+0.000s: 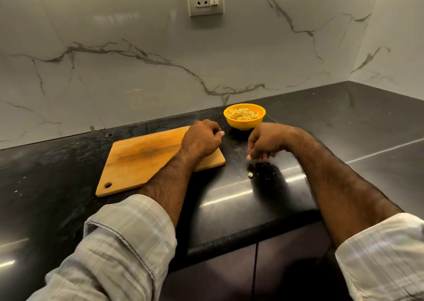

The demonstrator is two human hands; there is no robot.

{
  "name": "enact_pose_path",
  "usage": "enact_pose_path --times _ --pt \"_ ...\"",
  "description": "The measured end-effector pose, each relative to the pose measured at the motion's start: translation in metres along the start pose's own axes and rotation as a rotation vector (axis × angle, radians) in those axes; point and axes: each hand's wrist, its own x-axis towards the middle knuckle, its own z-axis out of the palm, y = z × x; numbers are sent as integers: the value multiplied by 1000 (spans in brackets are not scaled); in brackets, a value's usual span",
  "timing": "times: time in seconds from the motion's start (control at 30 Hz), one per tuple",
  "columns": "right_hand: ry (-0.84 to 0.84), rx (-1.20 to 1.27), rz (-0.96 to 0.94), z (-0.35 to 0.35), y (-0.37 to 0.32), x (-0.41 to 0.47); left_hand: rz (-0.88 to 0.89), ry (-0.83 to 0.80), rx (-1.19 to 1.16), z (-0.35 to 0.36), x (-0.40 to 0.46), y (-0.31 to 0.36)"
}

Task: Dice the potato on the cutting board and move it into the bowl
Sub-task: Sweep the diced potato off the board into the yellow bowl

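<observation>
The right hand [263,143] is held above the counter [344,126] with fingers curled down, whether anything is pinched cannot be told; a potato piece [250,175] lies below at 6 o'clock. The left hand [202,140], curled and seemingly empty, rests on the cutting board [142,158]. At 12 o'clock, the bowl [244,116] is filled with diced potato [242,114].

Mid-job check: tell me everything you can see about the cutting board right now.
The cutting board is a rectangular wooden slab, orange-brown with a darker stain mid-surface and a hanging hole near its front-left corner. It lies flat and skewed on the black counter, left of the yellow bowl. No potato shows on it. The left hand is over its far-right corner.
</observation>
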Motion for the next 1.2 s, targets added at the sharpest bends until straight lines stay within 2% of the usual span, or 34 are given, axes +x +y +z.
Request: enact_pose_path --times 0.1,0.27,0.4,0.47,0.6,0.73,1.0,1.2 --pt "-91 -25 -36 16 -7 -29 40 -12 -24 -5 -18 10" --pt "42 -135 -52 37 -12 -44 62 -5 -38 -15 -41 29" --pt "89 -81 -32 36 -10 -42 67 -11 -31 -26 -46 32" --pt "211 6 -19 25 -1 -35 53 -8 -36 -33 -42 28" --pt "610 121 -29 -10 12 -3 23 7 -46 -46 -26 14" --pt "825 194 -29 -32 7 41 -14 30 -36 -49 -6 -8" --pt "738 97 22 -43 -1 109 -129 33 -26 -47 26 -68" --pt "710 182 63 -53 7 116 -143 1 -68 -32 39 -65"
